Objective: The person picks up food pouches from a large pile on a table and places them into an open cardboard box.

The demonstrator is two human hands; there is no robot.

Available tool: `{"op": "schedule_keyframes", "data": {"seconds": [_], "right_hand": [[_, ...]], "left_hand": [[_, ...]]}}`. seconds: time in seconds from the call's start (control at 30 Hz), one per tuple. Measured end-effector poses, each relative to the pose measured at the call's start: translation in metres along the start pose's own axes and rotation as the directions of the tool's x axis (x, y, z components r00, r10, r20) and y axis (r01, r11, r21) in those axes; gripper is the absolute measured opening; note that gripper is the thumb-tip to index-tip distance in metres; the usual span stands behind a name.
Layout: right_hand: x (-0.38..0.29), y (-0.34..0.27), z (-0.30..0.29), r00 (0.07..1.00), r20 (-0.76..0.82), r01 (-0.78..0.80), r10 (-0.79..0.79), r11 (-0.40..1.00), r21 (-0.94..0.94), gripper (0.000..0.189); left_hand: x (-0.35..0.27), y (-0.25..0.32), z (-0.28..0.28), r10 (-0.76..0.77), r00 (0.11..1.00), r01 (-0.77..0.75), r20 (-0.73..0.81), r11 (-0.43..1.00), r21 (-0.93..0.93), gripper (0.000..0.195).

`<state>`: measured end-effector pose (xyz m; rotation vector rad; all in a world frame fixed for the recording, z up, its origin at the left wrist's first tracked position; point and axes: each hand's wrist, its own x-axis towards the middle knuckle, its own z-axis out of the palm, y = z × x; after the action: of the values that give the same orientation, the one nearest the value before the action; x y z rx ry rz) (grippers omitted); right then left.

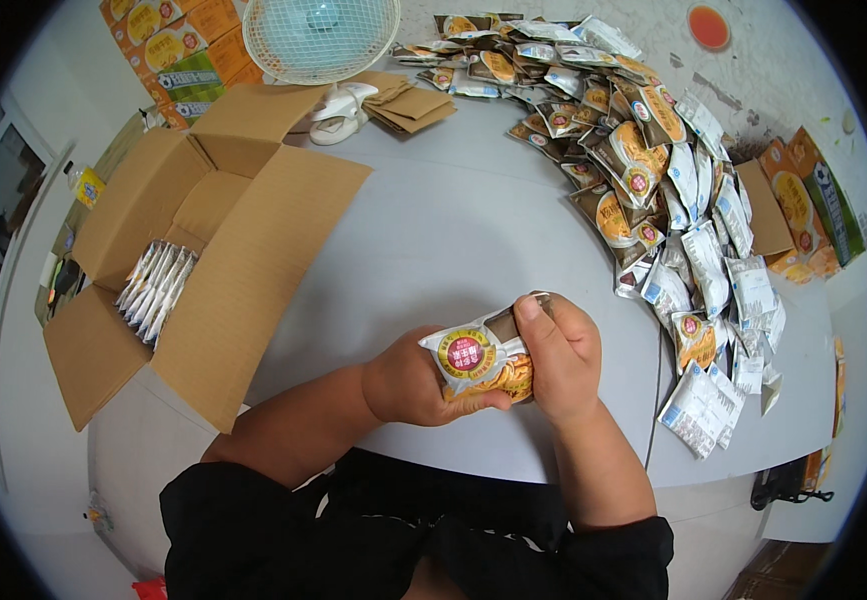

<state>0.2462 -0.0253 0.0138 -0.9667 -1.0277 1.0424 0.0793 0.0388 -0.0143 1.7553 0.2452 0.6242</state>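
Note:
Both hands grip a printed foil food packet (489, 352) above the near edge of the table, its patterned front tilted up towards me. My left hand (414, 382) supports it from below and the left, with the thumb along its lower edge. Over its right end, my right hand (564, 356) presses a thumb on the upper corner. Whether more packets lie behind this one is hidden. To the left stands an open cardboard box (268, 247), with a row of upright packets (155, 292) at its near end. A large heap of loose packets (628, 150) curves along the right side.
A fan with a wire guard (321, 37) and folded cardboard pieces (407, 105) are at the back of the grey table (433, 202). Printed cartons (170, 52) are stacked at the far left. Another open printed carton (793, 202) lies beyond the heap at right.

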Motion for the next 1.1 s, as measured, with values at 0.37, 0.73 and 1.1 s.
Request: {"op": "schedule_keyframes", "data": {"seconds": [0.37,0.73,1.1], "right_hand": [[0.006,-0.001,0.01,0.999,0.044,-0.025,0.028,0.997,-0.067,0.022],[0.003,-0.001,-0.002,0.992,-0.019,-0.124,0.123,0.99,-0.06,0.031],[0.008,0.003,0.002,0.992,-0.019,-0.129,0.128,0.987,-0.091,0.031]], "left_hand": [[0.001,-0.019,-0.005,0.065,0.994,-0.065,-0.088,0.998,0.006,0.041],[0.0,-0.002,0.003,-0.021,1.0,0.021,-0.007,1.0,-0.009,0.045],[0.003,-0.01,-0.004,-0.012,0.998,0.018,-0.065,0.996,0.084,0.04]]}}
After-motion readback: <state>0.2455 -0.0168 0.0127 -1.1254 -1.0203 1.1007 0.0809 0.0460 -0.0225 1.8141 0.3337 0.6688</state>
